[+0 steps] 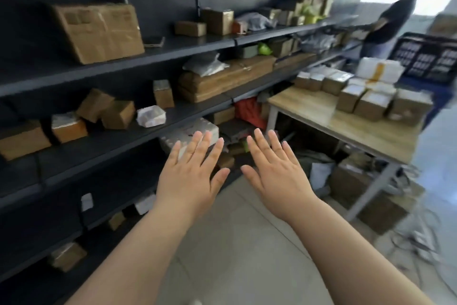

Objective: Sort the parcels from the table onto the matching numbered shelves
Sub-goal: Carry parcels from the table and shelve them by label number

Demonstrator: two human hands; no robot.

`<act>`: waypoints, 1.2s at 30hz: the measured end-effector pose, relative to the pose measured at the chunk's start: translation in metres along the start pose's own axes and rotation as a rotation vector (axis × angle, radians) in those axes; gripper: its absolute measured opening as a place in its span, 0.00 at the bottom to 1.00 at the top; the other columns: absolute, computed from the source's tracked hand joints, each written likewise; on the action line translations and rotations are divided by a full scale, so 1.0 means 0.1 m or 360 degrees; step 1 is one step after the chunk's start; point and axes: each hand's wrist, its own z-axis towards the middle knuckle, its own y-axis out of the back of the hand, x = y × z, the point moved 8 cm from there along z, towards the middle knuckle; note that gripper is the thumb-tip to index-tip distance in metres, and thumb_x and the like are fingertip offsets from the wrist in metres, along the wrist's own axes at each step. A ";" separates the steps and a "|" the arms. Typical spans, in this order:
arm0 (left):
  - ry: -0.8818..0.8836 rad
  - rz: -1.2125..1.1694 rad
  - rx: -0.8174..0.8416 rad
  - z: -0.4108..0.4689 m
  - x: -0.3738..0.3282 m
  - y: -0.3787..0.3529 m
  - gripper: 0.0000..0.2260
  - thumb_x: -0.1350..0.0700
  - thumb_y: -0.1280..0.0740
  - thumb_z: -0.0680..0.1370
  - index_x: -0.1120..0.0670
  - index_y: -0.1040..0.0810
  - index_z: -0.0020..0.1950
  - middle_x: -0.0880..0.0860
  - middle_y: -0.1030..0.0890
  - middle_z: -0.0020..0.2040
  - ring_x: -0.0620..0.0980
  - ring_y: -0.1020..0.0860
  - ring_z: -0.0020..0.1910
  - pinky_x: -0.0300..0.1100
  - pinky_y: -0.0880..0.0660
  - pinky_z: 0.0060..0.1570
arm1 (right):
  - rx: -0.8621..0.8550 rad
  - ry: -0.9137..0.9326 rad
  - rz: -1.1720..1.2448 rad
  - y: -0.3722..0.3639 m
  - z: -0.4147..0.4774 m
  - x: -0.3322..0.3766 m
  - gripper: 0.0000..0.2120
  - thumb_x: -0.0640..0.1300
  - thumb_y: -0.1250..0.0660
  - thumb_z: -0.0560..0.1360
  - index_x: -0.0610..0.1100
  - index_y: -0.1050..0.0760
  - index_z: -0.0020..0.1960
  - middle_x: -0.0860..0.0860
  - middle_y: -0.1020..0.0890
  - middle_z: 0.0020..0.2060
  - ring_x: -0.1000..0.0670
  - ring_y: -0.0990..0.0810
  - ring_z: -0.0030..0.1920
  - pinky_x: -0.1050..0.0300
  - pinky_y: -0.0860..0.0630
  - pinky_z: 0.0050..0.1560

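My left hand [191, 175] and my right hand [278, 171] are stretched out side by side, backs up, fingers apart, holding nothing. They hover over the floor in front of the dark shelving [138, 62] on the left, which carries brown cardboard parcels such as a large box [99, 32] and a small white packet [150, 116]. To the right stands a wooden table [309, 107] with several taped cardboard parcels [371, 104] grouped at its far right. No shelf numbers are readable in this blurred view.
Another person [388, 20] stands at the far end of the shelving. A dark plastic crate [425, 60] sits behind the table. Boxes and bags [358, 181] lie under the table, and loose wrapping clutters the floor at the right.
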 end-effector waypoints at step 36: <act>-0.1093 -0.0121 -0.0097 4.22 -2.87 -1.34 0.25 0.40 0.59 0.80 0.48 0.43 0.74 0.52 0.37 0.74 0.51 0.40 0.74 0.54 0.49 0.69 | -0.0040 -0.1247 0.0145 -0.53 1.19 -4.31 0.37 0.66 0.72 0.69 0.56 0.62 0.76 0.57 0.68 0.73 0.53 0.71 0.73 0.52 0.66 0.74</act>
